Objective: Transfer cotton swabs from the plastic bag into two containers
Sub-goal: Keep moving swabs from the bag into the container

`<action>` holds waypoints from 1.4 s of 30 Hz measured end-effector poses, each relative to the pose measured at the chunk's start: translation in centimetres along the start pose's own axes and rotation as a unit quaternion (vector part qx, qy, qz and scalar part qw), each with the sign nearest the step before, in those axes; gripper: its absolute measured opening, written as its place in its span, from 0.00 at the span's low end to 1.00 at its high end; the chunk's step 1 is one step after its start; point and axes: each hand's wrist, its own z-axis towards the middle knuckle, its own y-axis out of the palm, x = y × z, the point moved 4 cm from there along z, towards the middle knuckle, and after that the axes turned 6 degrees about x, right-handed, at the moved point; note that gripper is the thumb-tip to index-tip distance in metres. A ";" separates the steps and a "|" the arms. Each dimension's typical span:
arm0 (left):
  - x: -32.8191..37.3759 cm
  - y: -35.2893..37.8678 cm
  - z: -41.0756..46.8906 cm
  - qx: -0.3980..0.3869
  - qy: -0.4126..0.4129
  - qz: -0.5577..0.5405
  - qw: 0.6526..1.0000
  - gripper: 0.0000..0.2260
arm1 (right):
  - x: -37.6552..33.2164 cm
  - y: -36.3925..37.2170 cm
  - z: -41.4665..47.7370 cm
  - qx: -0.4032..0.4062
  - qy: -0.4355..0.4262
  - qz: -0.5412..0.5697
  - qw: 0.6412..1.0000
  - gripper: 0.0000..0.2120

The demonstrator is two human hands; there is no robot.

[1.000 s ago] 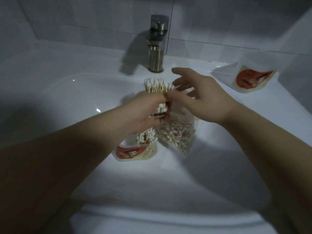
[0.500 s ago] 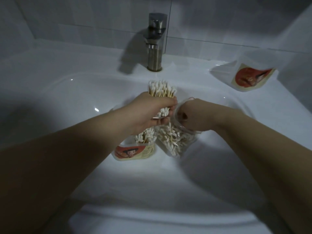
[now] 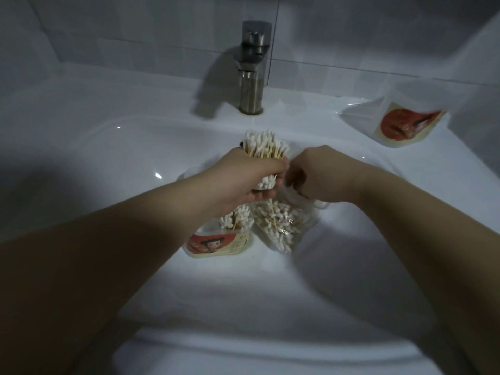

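Partway: your left hand (image 3: 243, 182) gripped a swab bundle (image 3: 266, 144) above the part-filled container (image 3: 219, 243), right hand (image 3: 316, 174) curled inside the well-stocked plastic bag (image 3: 284, 226), hold unclear; second container (image 3: 405, 125) looked empty.

The left forearm (image 3: 162, 217) and right forearm (image 3: 392, 198), both bare, reach forward and converge until the hands nearly touch. The left hand (image 3: 251, 182) is clenched around a bundle of cotton swabs (image 3: 263, 146). The right hand (image 3: 316, 177) bends down at the wrist with its fingers curled under, and what they hold is hidden.
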 end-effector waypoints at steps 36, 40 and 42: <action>0.7 0.2 -0.1 0.010 0.010 -0.098 0.995 0.03 | -0.6 -4.4 -2.1 0.231 0.027 0.405 0.884 0.12; 0.7 0.3 -0.1 -0.016 -0.005 -0.143 0.990 0.10 | -1.4 -4.3 -2.2 0.220 0.026 0.413 0.884 0.17; 0.8 0.3 -0.2 -0.022 -0.018 -0.174 0.984 0.09 | -1.5 -4.3 -2.3 0.221 0.027 0.395 0.891 0.15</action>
